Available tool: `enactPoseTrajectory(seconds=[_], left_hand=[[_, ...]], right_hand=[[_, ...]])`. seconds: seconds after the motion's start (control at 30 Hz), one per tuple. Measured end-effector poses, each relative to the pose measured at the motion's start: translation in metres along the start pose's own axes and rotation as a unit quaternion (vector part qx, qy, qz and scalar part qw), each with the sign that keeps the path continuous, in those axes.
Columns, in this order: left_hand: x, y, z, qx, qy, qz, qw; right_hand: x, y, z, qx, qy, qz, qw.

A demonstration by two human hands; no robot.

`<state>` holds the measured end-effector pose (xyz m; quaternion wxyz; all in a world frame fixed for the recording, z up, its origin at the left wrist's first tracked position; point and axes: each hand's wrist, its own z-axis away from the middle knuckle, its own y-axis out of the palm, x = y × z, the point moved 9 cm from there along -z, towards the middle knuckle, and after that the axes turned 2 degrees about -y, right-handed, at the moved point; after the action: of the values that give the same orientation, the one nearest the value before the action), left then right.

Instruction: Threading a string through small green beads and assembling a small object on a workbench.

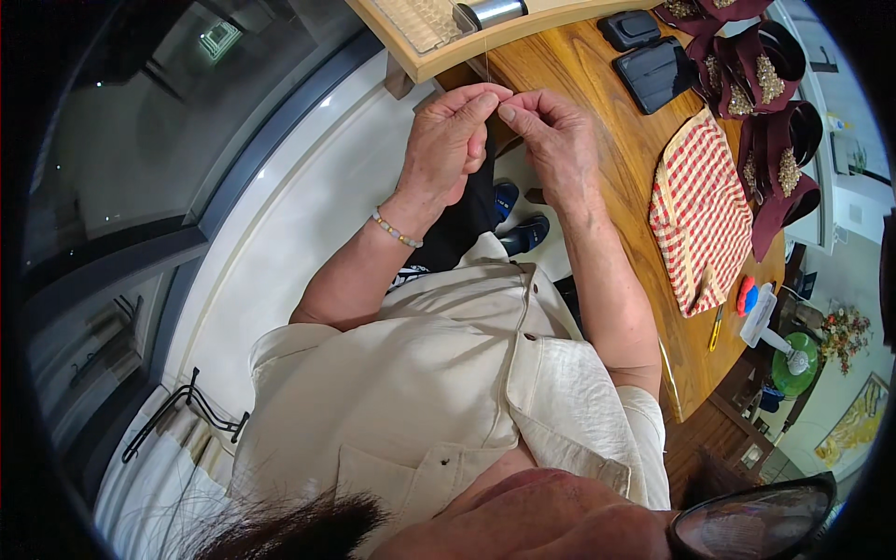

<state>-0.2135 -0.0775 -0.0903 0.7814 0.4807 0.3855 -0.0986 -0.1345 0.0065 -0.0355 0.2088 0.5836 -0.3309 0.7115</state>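
Observation:
My left hand [450, 140] and my right hand [555, 140] meet fingertip to fingertip in front of me, near the edge of a wooden table [597, 75]. Both pinch a thin thread [485, 56] that runs up toward a light wooden tray [448, 47] holding a clear bead box [415, 21] and a metal cylinder [492, 11]. A bead bracelet [397, 230] is on my left wrist. Whatever small item sits between the fingertips is too small to make out.
On the table lie a red checked cloth [700, 210], two dark cases [653, 73], dark red pouches with beads [761, 79], a red-and-blue item [747, 296] and a yellow pen [715, 329]. Glass panes [140, 140] curve along the left. A black rack [182, 415] stands lower left.

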Motion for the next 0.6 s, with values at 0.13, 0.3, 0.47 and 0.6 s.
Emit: enactPoseTrajectory(seconds=[0.13, 0.3, 0.47, 0.6], left_hand=[[-0.004, -0.004, 0.001, -0.015, 0.004, -0.004, 1.0], [-0.004, 0.002, -0.002, -0.026, -0.029, -0.044, 0.998], [-0.014, -0.012, -0.009, -0.093, 0.052, -0.18, 0.978], [-0.005, -0.003, -0.009, -0.02, 0.013, -0.078, 0.997]], right_hand=[[-0.003, 0.005, -0.001, 0.005, 0.01, 0.007, 1.0], [-0.009, -0.004, -0.001, 0.001, 0.01, -0.006, 1.0], [0.034, -0.02, 0.028, -0.031, -0.268, 0.232, 0.935], [0.057, -0.1, 0.104, -0.126, -0.297, 0.32, 0.891]])
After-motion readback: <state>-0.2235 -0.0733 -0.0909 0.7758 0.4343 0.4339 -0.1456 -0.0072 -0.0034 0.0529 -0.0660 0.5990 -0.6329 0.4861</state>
